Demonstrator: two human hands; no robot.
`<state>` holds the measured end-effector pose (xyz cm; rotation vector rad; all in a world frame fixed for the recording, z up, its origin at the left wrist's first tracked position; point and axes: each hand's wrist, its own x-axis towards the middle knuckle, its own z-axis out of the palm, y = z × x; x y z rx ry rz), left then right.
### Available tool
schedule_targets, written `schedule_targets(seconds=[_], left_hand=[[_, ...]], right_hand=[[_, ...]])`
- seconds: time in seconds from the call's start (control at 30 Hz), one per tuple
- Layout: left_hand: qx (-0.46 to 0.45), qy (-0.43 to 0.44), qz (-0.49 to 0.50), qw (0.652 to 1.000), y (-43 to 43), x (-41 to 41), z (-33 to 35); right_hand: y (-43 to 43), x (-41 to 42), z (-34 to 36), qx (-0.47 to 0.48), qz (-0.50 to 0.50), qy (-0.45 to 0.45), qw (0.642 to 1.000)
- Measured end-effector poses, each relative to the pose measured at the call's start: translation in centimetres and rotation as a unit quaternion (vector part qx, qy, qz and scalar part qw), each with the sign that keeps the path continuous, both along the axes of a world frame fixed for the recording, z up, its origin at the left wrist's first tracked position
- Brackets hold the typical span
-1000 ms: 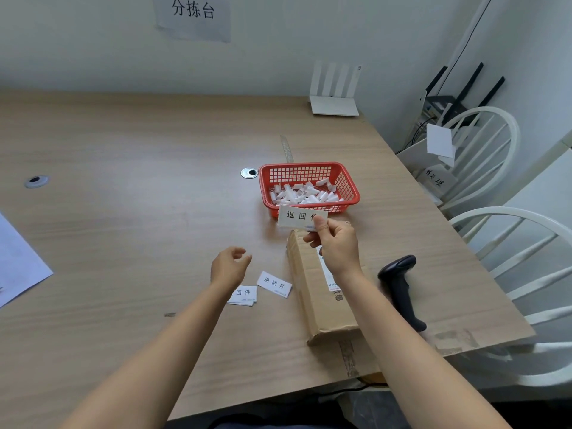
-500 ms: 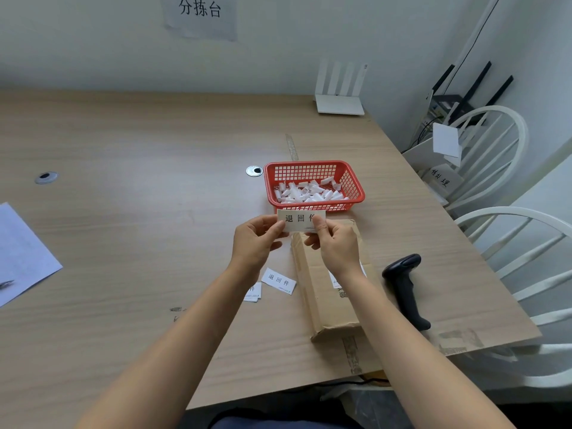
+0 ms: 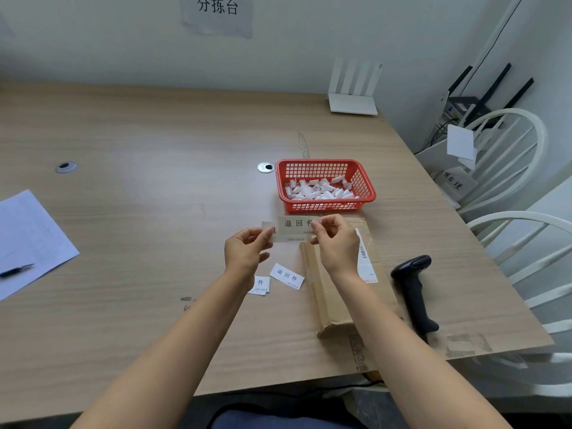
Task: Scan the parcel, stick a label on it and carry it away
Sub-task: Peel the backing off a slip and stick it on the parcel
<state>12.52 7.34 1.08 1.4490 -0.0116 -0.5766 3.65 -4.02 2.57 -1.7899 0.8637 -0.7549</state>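
Observation:
A brown cardboard parcel [image 3: 335, 298] lies flat on the wooden table [image 3: 148, 212], with a white barcode slip [image 3: 365, 261] on its top. Above the parcel's far left corner I hold a white printed label [image 3: 294, 227] between both hands. My left hand [image 3: 246, 253] pinches its left end, where a translucent backing strip is peeling off sideways. My right hand [image 3: 335, 243] pinches its right end. The black handheld scanner [image 3: 413, 289] lies on the table just right of the parcel.
Two more labels [image 3: 287, 276] lie on the table left of the parcel. A red basket [image 3: 365, 184] of white scraps stands behind it. A sheet of paper [image 3: 28, 239] with a pen is at far left. White chairs [image 3: 520, 218] stand by the table's right edge; a white router [image 3: 353, 103] is at the back.
My left hand rose from beside the loose labels and took the left end of the held label. Since then the backing has started separating from the label at that end.

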Motion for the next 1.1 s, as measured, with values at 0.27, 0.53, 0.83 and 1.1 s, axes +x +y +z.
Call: schedule_targets(seconds=[0.27,0.53,0.83,1.1], left_hand=[[0.18,-0.028,-0.053,0.982,0.9,1.1,-4.2],[0.053,-0.069,-0.11,0.99,0.1,0.0,-1.0],[-0.029,-0.035,-0.138,0.989,-0.3,-1.0,1.2],[-0.034,-0.011,-0.145,0.989,-0.2,-1.4,1.3]], right_hand=[[-0.4,-0.2,-0.1,0.032,0.019,-0.004,0.999],[-0.6,-0.1,0.1,0.055,0.028,-0.012,0.998],[-0.7,-0.5,0.5,0.039,0.011,-0.017,0.999],[-1.2,-1.0,0.6,0.035,-0.003,-0.023,0.999]])
